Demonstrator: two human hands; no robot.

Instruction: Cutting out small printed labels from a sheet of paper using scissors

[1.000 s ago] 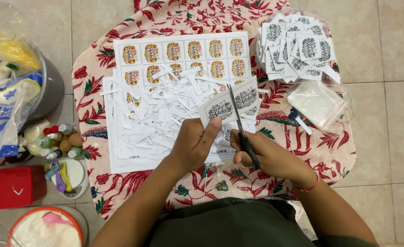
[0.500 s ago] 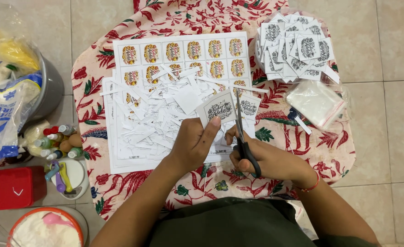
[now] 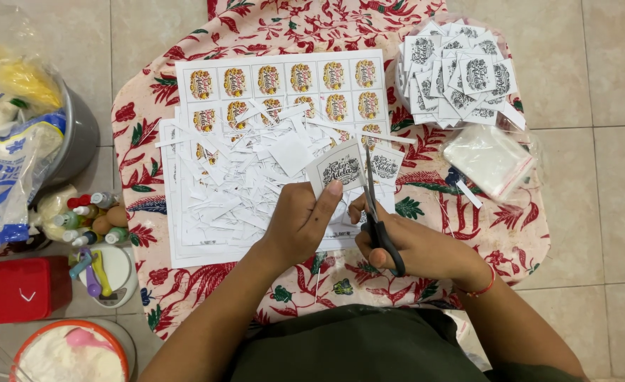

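Tiled floor, floral cloth (image 3: 510,233). Left hand (image 3: 300,223) pinches a printed label (image 3: 341,168); right hand (image 3: 415,244) grips scissors (image 3: 377,212), mid-cut. Next, judged: trimming the label's remaining edge.

Single head-worn view, looking steeply down, close over floral cloth (image 3: 468,233), floor around

The lower sheets (image 3: 185,244) are largely covered by the heap of paper scraps (image 3: 245,173), which also hides the bottom rows of the printed sheet (image 3: 281,78) above it. The scissors' handles (image 3: 385,244) are wrapped by the right hand (image 3: 415,247), below and right of the heap. Far left of the heap, the plastic bag (image 3: 1,184) and grey pot (image 3: 79,138) are cut by the frame's edge, as is the white-powder bowl (image 3: 68,350) at the bottom.
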